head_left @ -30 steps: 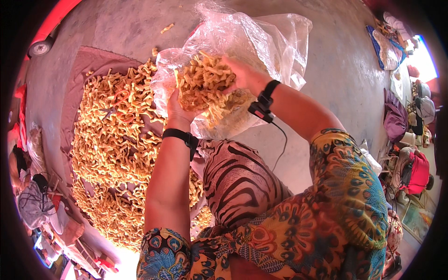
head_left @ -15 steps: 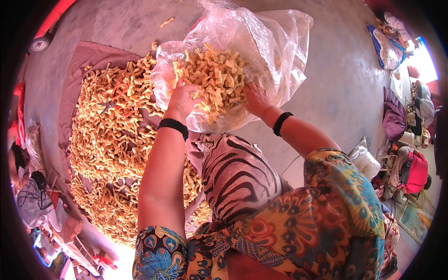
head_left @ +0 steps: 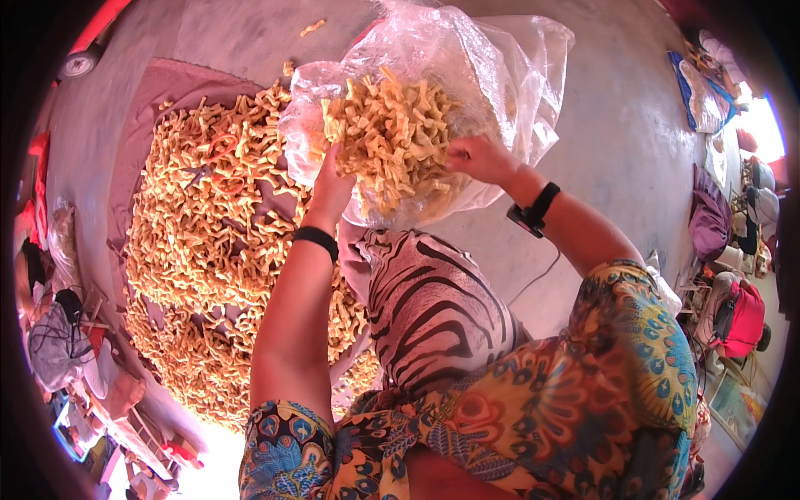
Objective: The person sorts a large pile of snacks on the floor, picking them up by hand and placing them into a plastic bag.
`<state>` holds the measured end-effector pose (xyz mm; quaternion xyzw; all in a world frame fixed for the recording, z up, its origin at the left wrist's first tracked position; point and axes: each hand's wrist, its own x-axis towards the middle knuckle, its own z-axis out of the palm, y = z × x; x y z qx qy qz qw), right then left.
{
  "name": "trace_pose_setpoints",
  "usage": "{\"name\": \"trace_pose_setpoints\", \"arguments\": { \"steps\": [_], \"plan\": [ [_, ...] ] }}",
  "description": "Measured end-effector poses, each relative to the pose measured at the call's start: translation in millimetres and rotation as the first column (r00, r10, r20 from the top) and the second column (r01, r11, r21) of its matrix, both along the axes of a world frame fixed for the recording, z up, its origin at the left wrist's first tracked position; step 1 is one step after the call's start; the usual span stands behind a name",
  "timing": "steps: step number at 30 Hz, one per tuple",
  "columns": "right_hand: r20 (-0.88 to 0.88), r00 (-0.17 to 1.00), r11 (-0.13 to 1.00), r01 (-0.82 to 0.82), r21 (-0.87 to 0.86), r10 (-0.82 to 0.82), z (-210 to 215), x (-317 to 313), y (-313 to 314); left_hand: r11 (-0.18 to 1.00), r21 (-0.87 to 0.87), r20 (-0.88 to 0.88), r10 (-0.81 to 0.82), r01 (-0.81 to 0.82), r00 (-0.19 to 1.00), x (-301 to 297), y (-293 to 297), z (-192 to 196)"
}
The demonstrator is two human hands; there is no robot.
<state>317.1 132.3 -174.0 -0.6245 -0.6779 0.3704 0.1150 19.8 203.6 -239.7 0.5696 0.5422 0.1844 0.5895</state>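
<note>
A clear plastic bag (head_left: 500, 92) lies opened out in front of me, heaped with short, knotted yellow-tan pieces (head_left: 392, 125). My left hand (head_left: 333, 187) is at the bag's near left side, against the heap. One of its digits points up along the pieces and the others are partly hidden. At the heap's right edge, my right hand (head_left: 483, 160) is closed, its fingers curled together over the bag. Whatever it may hold is hidden. Left of the bag, many more of these pieces (head_left: 200, 258) are spread over a brownish cloth (head_left: 137, 142).
Orange-handled scissors (head_left: 223, 150) lie on the spread pieces. A stray piece (head_left: 312, 27) sits on the grey floor (head_left: 617, 142) beyond the bag. My zebra-striped trouser leg (head_left: 437, 312) is just below the bag. A red bag (head_left: 742, 321) and other household things line the right side.
My right hand has drawn up out of the bag's right side and curled closed. The left hand stays beside the heap, its fingers less spread. The whole view has shifted slightly.
</note>
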Motion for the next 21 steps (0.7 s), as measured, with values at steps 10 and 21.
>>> {"name": "trace_pose_setpoints", "arguments": {
  "steps": [10, 21],
  "plan": [
    [0.107, 0.982, 0.942, 0.113, 0.317, -0.153, -40, -48, -52, 0.829, 0.316, -0.463, -0.29, 0.461, 0.838, -22, -50, 14],
    [0.109, 0.979, 0.934, 0.129, 0.333, -0.174, -55, -63, -41, 0.911, -0.336, -0.202, 0.176, -0.237, 0.963, 29, -56, -29]
  ]
}}
